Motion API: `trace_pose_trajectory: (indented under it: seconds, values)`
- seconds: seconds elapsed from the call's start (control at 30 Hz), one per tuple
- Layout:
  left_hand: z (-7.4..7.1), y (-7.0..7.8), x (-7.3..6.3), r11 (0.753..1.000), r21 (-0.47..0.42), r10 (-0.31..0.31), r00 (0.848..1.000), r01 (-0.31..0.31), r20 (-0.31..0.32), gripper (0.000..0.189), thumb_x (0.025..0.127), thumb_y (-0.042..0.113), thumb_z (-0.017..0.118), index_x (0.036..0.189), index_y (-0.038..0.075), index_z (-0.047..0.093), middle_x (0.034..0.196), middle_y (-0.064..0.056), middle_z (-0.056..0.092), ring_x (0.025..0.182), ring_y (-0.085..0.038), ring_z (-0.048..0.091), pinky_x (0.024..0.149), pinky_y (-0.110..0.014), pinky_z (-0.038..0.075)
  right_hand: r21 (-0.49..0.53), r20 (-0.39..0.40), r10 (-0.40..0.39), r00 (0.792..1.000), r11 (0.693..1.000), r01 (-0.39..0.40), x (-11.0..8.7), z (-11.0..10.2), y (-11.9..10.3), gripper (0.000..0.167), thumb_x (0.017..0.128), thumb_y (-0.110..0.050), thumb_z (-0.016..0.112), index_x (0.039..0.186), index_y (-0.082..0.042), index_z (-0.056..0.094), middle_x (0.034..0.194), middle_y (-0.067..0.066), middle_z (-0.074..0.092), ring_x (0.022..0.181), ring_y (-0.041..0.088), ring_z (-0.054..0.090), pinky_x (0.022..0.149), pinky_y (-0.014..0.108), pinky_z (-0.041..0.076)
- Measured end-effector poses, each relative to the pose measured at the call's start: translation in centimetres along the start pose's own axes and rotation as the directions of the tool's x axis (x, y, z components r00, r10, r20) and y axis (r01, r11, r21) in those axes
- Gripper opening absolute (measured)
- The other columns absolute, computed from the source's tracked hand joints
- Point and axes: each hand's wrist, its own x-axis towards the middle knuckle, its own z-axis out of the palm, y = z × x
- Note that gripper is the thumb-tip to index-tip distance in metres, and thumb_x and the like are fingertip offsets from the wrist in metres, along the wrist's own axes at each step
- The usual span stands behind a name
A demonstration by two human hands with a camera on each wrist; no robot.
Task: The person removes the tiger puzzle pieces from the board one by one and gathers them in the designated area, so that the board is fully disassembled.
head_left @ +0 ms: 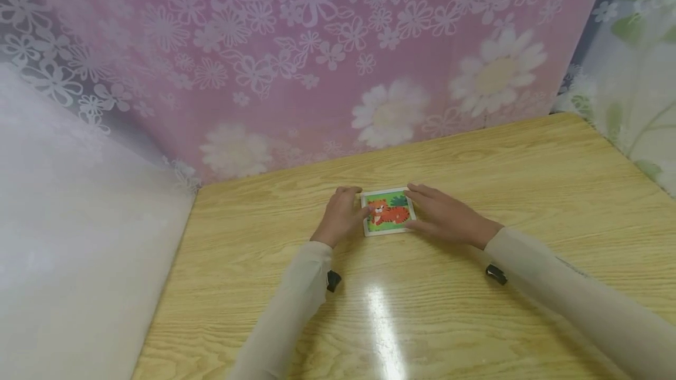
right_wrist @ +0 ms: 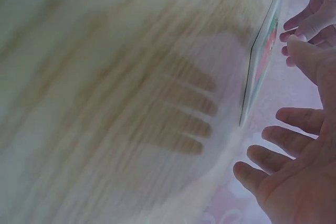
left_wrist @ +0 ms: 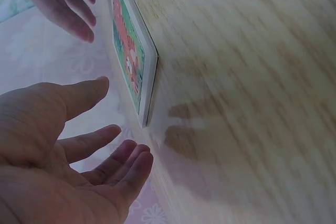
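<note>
My left hand (head_left: 342, 214) and right hand (head_left: 446, 214) are loosely spread on either side of the board (head_left: 389, 212), which lies flat on the table (head_left: 253, 286). If I push in unevenly, it could skid or twist (the wood looks slick). Its white frame (head_left: 385, 233), the nearest thing to a container here, surrounds a tiger picture (head_left: 395, 215).
</note>
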Motion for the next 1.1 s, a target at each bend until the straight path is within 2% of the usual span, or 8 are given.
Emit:
trace_pose_trajectory:
  seconds: [0.2, 0.33, 0.5, 0.83, 1.1]
  values:
    - [0.5, 0.0, 0.7, 1.0, -0.008, 0.002, 1.0, -0.002, -0.024, 0.049, 0.099, 0.021, 0.069, 0.141, -0.002, 0.055, 0.14, -0.017, 0.053, 0.13, -0.031, 0.049, 0.105, -0.046, 0.045, 0.05, 0.065, 0.066, 0.996, 0.996, -0.069, 1.1, 0.5, 0.3, 0.077, 0.098, -0.042, 0.068, 0.15, 0.008, 0.041, 0.158, 0.028, 0.032, 0.146, 0.047, 0.029, 0.113, 0.063, 0.03]
    - [0.6, -0.2, 1.0, 0.999, -0.031, -0.01, 1.0, 0.009, -0.03, 0.047, 0.098, 0.022, 0.07, 0.137, -0.002, 0.059, 0.129, -0.016, 0.056, 0.113, -0.027, 0.055, 0.094, -0.042, 0.051, 0.072, 0.094, 0.09, 0.992, 0.993, -0.097, 1.7, 0.8, 0.6, 0.083, 0.094, -0.043, 0.073, 0.15, 0.009, 0.04, 0.159, 0.028, 0.031, 0.147, 0.047, 0.027, 0.115, 0.062, 0.028]
    - [0.8, -0.4, 1.3, 0.997, -0.06, -0.045, 0.998, 0.043, -0.039, 0.046, 0.096, 0.024, 0.073, 0.132, -0.002, 0.062, 0.112, -0.013, 0.058, 0.095, -0.022, 0.053, 0.082, -0.037, 0.05, 0.08, 0.124, 0.109, 0.986, 0.99, -0.119, 2.2, 1.1, 0.8, 0.084, 0.092, -0.043, 0.075, 0.148, 0.01, 0.042, 0.158, 0.029, 0.031, 0.147, 0.047, 0.026, 0.116, 0.06, 0.027]
    - [1.4, -0.3, 1.9, 0.992, -0.092, -0.092, 0.993, 0.085, -0.073, 0.038, 0.094, 0.021, 0.076, 0.124, -0.001, 0.068, 0.11, -0.011, 0.068, 0.099, -0.022, 0.063, 0.084, -0.036, 0.055, 0.075, 0.125, 0.113, 0.986, 0.99, -0.123, 2.6, 1.2, 0.8, 0.082, 0.091, -0.04, 0.077, 0.146, 0.011, 0.044, 0.158, 0.029, 0.032, 0.145, 0.046, 0.032, 0.115, 0.06, 0.03]
    - [1.7, 0.1, 2.2, 0.977, -0.137, -0.175, 0.979, 0.161, -0.103, 0.033, 0.092, 0.015, 0.078, 0.12, 0.0, 0.07, 0.108, -0.008, 0.069, 0.098, -0.022, 0.066, 0.084, -0.036, 0.056, 0.072, 0.12, 0.111, 0.987, 0.99, -0.12, 2.6, 1.4, 0.9, 0.082, 0.092, -0.042, 0.076, 0.146, 0.01, 0.045, 0.158, 0.028, 0.032, 0.145, 0.046, 0.031, 0.115, 0.06, 0.029]
